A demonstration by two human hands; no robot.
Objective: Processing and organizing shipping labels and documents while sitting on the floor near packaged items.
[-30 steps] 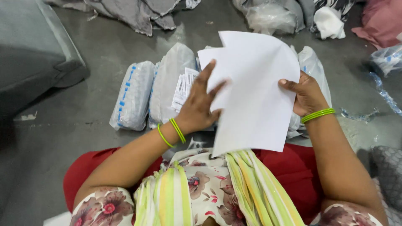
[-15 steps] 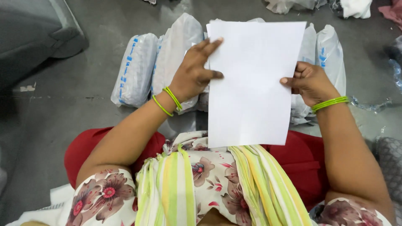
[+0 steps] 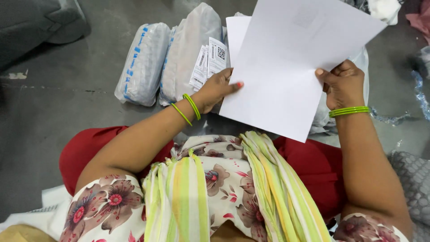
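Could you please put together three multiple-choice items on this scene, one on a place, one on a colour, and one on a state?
1. Where do the wrapped parcels lie?
A. On the grey floor beyond the hands
B. In the person's lap
C. On a shelf

2. What colour are the bangles on both wrists?
A. Red
B. Green
C. Blue

3. How are the white sheets held?
A. Lying flat on the floor
C. Rolled into a tube
B. Fanned apart, held by both hands

Answers:
1 A: the parcels rest side by side on the floor past the left hand.
2 B: thin bright green rings circle each wrist.
3 B: the left hand and the right hand each grip an edge, and a second sheet peeks out behind the front one.
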